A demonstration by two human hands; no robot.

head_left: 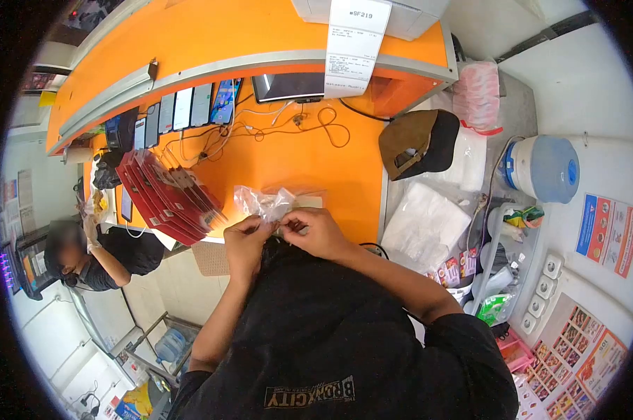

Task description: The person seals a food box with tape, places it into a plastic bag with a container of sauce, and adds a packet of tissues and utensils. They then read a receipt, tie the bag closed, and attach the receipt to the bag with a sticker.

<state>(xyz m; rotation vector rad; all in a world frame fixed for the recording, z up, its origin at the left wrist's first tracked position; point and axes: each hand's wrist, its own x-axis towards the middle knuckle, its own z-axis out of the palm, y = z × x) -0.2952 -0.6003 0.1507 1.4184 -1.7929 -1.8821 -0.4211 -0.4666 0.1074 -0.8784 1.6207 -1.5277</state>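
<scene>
Close to my chest, at the front edge of the orange desk, both hands are together on a clear plastic bag. My left hand pinches its near edge with the fingers closed. Just beside it, my right hand has thumb and fingers curled together on the plastic. The bag is crumpled and stands up past my fingertips; a pale item that I cannot make out lies beneath or within it. My fingers partly hide where they grip.
Red folded packages stand in a row at left. Several phones and loose cables lie behind. A printed receipt hangs from the shelf. At right are a cap and white plastic packs. A co-worker is at left.
</scene>
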